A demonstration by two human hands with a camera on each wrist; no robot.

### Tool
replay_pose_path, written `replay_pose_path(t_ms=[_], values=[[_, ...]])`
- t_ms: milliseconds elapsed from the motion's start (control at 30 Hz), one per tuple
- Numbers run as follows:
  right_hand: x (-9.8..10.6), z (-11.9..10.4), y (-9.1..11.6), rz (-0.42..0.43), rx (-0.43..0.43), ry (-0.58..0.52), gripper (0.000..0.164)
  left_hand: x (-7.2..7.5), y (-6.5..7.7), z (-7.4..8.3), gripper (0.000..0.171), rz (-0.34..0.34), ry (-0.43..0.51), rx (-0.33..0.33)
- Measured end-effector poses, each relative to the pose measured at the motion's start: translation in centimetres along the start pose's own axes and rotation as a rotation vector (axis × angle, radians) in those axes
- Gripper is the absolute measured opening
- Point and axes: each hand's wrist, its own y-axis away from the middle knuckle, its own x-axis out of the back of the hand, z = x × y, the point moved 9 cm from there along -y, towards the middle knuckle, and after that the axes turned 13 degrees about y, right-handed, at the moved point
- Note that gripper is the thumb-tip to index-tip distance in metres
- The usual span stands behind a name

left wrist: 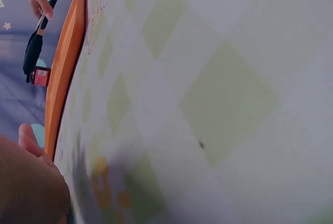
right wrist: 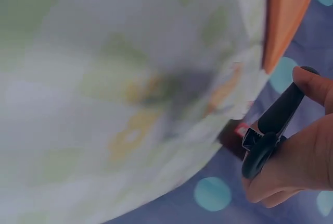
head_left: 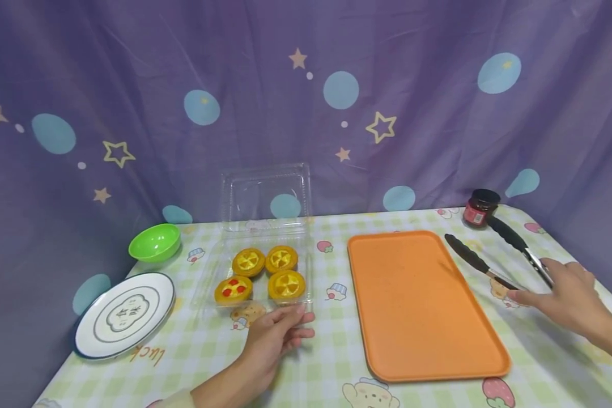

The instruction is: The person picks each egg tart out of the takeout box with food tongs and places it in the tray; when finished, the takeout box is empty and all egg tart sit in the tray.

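Note:
A clear plastic clamshell box (head_left: 265,224) stands with its lid raised at the back. Inside lie several egg tarts: one with red pieces on top (head_left: 233,290), the others with yellow wedges, such as the front right tart (head_left: 287,285). My left hand (head_left: 272,334) is at the box's front right corner, thumb by the rim and fingers loosely extended. At the right, my right hand (head_left: 573,294) grips metal tongs (head_left: 507,233) with black tips, their arms spread apart and pointing toward the back. In the right wrist view, my fingers wrap the black tongs handle (right wrist: 281,112).
An orange tray (head_left: 423,306) lies between my hands, left of the tongs. A dark-lidded jar (head_left: 476,212) stands behind the tongs. On the left are a green bowl (head_left: 155,243) and a white plate (head_left: 127,314). A purple curtain (head_left: 265,68) hangs behind the checked tablecloth.

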Motion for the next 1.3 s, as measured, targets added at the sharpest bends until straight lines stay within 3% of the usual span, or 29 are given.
replay_pose_path(t_ms=[300,567,733,867,1067,1200,1300], values=[[0.9,-3.4,-1.3,-0.072,0.035,-0.083,0.095,1.0,1.0,2.0,0.047,0.017,-0.070,-0.056],[1.8,-6.7,-2.7,-0.091,0.089,-0.107,0.096,3.0,1.7,5.8,0.035,0.173,-0.088,-0.202],[2.0,-8.4,-3.3,-0.104,0.128,-0.132,0.097,5.2,1.8,8.8,0.031,0.287,-0.070,-0.321],[2.1,-9.4,-3.5,-0.121,0.150,-0.148,0.099,7.0,1.9,10.9,0.036,0.370,-0.106,-0.400],[2.5,-10.1,-3.7,-0.138,0.159,-0.150,0.098,9.6,2.0,12.7,0.039,0.494,-0.262,-0.431],[2.7,-10.6,-3.9,-0.152,0.158,-0.156,0.099,11.4,2.1,13.0,0.043,0.580,-0.348,-0.420],[2.8,-11.0,-4.1,-0.163,0.161,-0.166,0.101,12.5,1.9,12.8,0.054,0.606,-0.366,-0.392]])
